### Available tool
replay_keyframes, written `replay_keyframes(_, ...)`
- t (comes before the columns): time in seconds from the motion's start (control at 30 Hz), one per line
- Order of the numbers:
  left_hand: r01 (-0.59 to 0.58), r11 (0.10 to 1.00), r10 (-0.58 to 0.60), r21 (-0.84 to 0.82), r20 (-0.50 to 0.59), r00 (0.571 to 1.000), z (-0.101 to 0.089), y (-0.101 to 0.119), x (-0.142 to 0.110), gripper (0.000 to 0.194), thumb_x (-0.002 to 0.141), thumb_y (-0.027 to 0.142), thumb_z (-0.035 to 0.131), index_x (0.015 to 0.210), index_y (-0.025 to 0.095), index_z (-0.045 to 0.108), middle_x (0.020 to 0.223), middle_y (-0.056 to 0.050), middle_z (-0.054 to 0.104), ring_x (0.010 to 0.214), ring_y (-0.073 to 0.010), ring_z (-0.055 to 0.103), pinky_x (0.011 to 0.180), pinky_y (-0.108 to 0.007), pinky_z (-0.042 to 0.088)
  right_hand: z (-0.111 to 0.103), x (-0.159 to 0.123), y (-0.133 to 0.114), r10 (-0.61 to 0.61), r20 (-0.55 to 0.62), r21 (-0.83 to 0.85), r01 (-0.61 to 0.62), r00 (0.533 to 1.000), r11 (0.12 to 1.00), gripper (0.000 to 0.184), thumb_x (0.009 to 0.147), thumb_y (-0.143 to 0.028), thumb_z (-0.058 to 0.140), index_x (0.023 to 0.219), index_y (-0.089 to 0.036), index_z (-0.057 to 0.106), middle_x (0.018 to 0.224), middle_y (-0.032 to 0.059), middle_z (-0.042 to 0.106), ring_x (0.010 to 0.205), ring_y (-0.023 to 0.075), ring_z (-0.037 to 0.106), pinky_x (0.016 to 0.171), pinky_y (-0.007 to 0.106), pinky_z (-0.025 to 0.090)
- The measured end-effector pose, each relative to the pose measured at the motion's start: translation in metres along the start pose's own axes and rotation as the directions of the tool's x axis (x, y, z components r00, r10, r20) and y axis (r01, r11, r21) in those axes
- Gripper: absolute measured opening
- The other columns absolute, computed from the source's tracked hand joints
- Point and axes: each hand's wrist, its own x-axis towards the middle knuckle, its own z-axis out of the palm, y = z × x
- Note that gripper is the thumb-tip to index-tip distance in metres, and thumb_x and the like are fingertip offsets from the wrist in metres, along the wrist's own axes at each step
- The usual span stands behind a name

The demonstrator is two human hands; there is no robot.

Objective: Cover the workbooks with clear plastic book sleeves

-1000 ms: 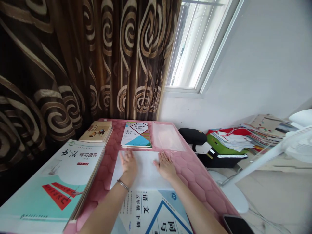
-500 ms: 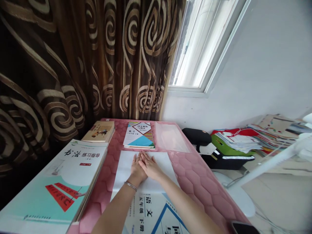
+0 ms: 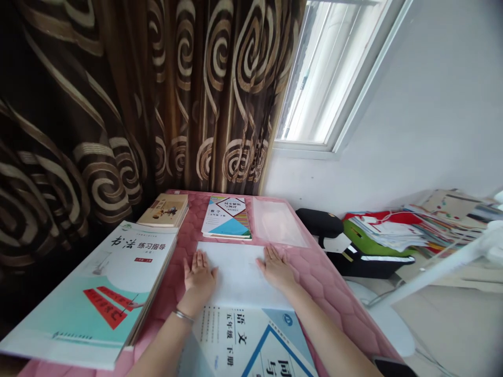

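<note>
A plain white sheet (image 3: 239, 275) lies flat on the pink quilted table cover (image 3: 314, 272). Directly below it in view is a blue-and-white workbook (image 3: 231, 345), its cover partly hidden by my forearms. My left hand (image 3: 199, 280), with a bangle at the wrist, rests on the sheet's left edge, fingers spread. On the right edge, my right hand (image 3: 277, 269) lies flat with its thumb apart. Neither hand grips anything. Whether the sheet joins the workbook or only meets it, I cannot tell.
At left lies a stack of large books (image 3: 98, 298), with smaller tan books (image 3: 163, 209) behind. Another workbook (image 3: 227, 217) and a translucent sheet (image 3: 279, 222) lie at the back. A phone-like dark object (image 3: 393, 367), a white lamp (image 3: 436, 269) and piled papers (image 3: 389, 233) are right.
My hands came together in the middle of the white sheet, then moved apart again, out to its left and right edges. The view has swung slightly.
</note>
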Motion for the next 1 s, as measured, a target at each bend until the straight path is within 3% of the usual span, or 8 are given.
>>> replay_keyframes(0.13, -0.026, 0.999, 0.021, -0.038, -0.119, 0.993, 0.008, -0.019, -0.032, 0.057, 0.094, 0.031, 0.03, 0.146, 0.01, 0.036, 0.155, -0.015, 0.03, 0.142, -0.0263, 0.032, 0.114, -0.048, 0.029, -0.01, -0.001, -0.014, 0.011, -0.058, 0.008, -0.01, 0.998, 1.0, 0.053, 0.098, -0.035, 0.034, 0.14, -0.005, 0.045, 0.151, 0.0233, 0.034, 0.141, 0.034, 0.029, 0.111, 0.056, 0.022)
replay_keyframes(0.23, -0.077, 0.994, 0.055, -0.083, -0.24, 0.969, 0.013, -0.023, -0.045, 0.052, 0.094, 0.03, 0.033, 0.143, 0.014, 0.044, 0.151, -0.013, 0.04, 0.138, -0.0251, 0.039, 0.113, -0.044, 0.032, -0.018, -0.001, -0.045, -0.071, -0.117, 0.048, 0.077, 0.991, 0.996, 0.038, 0.094, -0.024, 0.043, 0.119, -0.006, 0.064, 0.136, 0.0267, 0.052, 0.132, 0.0358, 0.043, 0.105, 0.052, 0.031)
replay_keyframes(0.4, -0.025, 0.989, -0.014, -0.143, -0.266, 0.964, 0.014, -0.022, -0.047, 0.047, 0.094, 0.034, 0.037, 0.134, 0.016, 0.056, 0.144, -0.013, 0.049, 0.126, -0.0279, 0.05, 0.103, -0.042, 0.043, -0.017, 0.011, -0.133, -0.2, -0.165, 0.163, 0.227, 0.966, 0.96, 0.043, 0.09, -0.047, 0.053, 0.111, -0.012, 0.066, 0.12, 0.0177, 0.064, 0.115, 0.0259, 0.057, 0.096, 0.032, 0.043)
replay_keyframes(0.5, -0.012, 0.989, -0.025, -0.148, -0.242, 0.97, 0.014, -0.022, -0.045, 0.045, 0.094, 0.035, 0.037, 0.125, 0.015, 0.063, 0.138, -0.015, 0.053, 0.121, -0.0298, 0.052, 0.099, -0.044, 0.044, -0.014, 0.031, -0.176, -0.205, -0.148, 0.219, 0.235, 0.967, 0.947, 0.046, 0.08, -0.056, 0.064, 0.101, -0.015, 0.069, 0.114, 0.0137, 0.068, 0.107, 0.0247, 0.062, 0.088, 0.03, 0.047)
replay_keyframes(0.57, -0.019, 0.988, -0.018, -0.156, -0.235, 0.972, 0.014, -0.023, -0.045, 0.043, 0.093, 0.034, 0.04, 0.124, 0.016, 0.064, 0.135, -0.014, 0.055, 0.12, -0.0301, 0.052, 0.101, -0.045, 0.043, -0.016, 0.049, -0.192, -0.188, -0.129, 0.237, 0.214, 0.974, 0.948, 0.045, 0.077, -0.056, 0.068, 0.095, -0.015, 0.071, 0.111, 0.0139, 0.069, 0.104, 0.0256, 0.064, 0.085, 0.03, 0.048)
replay_keyframes(0.77, -0.039, 0.983, -0.007, -0.182, -0.242, 0.97, 0.018, -0.024, -0.042, 0.046, 0.092, 0.032, 0.042, 0.132, 0.017, 0.057, 0.134, -0.013, 0.054, 0.12, -0.0292, 0.051, 0.101, -0.046, 0.042, -0.022, 0.084, -0.209, -0.082, -0.098, 0.243, 0.104, 0.992, 0.964, 0.047, 0.082, -0.055, 0.063, 0.099, -0.012, 0.071, 0.098, 0.0195, 0.073, 0.096, 0.0313, 0.068, 0.078, 0.036, 0.049)
replay_keyframes(0.9, -0.018, 0.978, -0.03, -0.206, -0.227, 0.973, 0.02, -0.024, -0.042, 0.048, 0.091, 0.032, 0.042, 0.136, 0.017, 0.053, 0.135, -0.013, 0.054, 0.122, -0.0291, 0.049, 0.102, -0.046, 0.04, -0.018, 0.066, -0.209, -0.121, -0.134, 0.245, 0.152, 0.983, 0.958, 0.036, 0.089, -0.046, 0.058, 0.103, -0.015, 0.069, 0.108, 0.0173, 0.071, 0.105, 0.0276, 0.065, 0.088, 0.035, 0.045)
replay_keyframes(1.0, -0.018, 0.978, -0.024, -0.208, -0.198, 0.98, 0.021, -0.023, -0.042, 0.046, 0.092, 0.033, 0.042, 0.132, 0.014, 0.058, 0.139, -0.014, 0.052, 0.125, -0.0306, 0.047, 0.103, -0.047, 0.039, -0.013, 0.047, -0.202, -0.186, -0.106, 0.26, 0.208, 0.977, 0.943, 0.034, 0.084, -0.048, 0.064, 0.097, -0.018, 0.07, 0.107, 0.0115, 0.072, 0.104, 0.0248, 0.064, 0.087, 0.032, 0.045)
